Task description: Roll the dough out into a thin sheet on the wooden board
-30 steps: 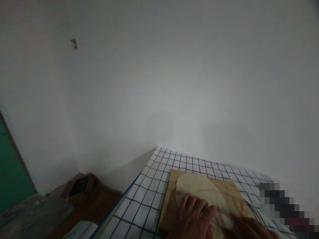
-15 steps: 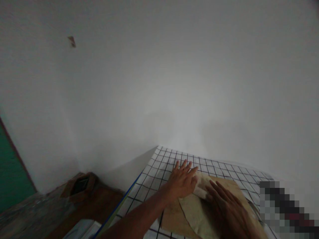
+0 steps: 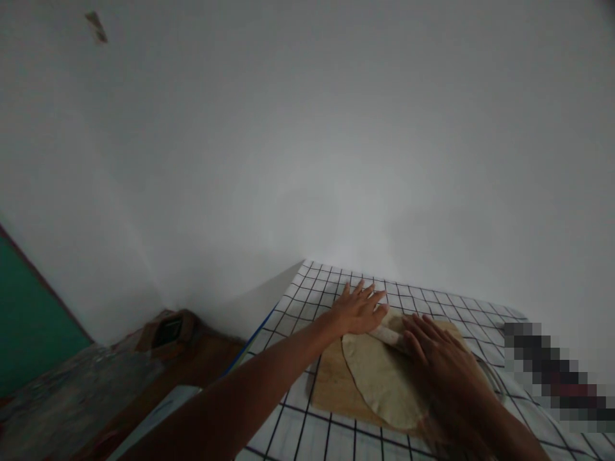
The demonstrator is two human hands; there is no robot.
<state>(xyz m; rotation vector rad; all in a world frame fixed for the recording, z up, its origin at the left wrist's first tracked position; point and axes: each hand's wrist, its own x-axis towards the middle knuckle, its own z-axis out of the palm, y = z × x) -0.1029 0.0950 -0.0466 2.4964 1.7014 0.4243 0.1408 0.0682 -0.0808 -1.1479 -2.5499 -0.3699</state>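
Note:
A pale rolling pin (image 3: pixel 385 335) lies across a flat, rounded sheet of dough (image 3: pixel 384 384). Under the dough is a wooden board (image 3: pixel 331 378). My left hand (image 3: pixel 358 310) rests on the pin's left end, palm down, with its fingers spread toward the wall. On the right part of the pin lies my right hand (image 3: pixel 435 346), fingers stretched out flat and covering that end. My right forearm and hand hide the dough's right side.
The board lies on a table with a white, black-checked cloth (image 3: pixel 293 422), against a pale wall (image 3: pixel 307 128). A round metallic rim (image 3: pixel 490 376) shows right of the board. A brown box-like object (image 3: pixel 166 333) stands on the floor at left. A blurred-out patch (image 3: pixel 552 374) covers something at right.
The view has tilted down, so more of the dough and board shows. Both hands and the rolling pin have shifted slightly away from me, toward the wall.

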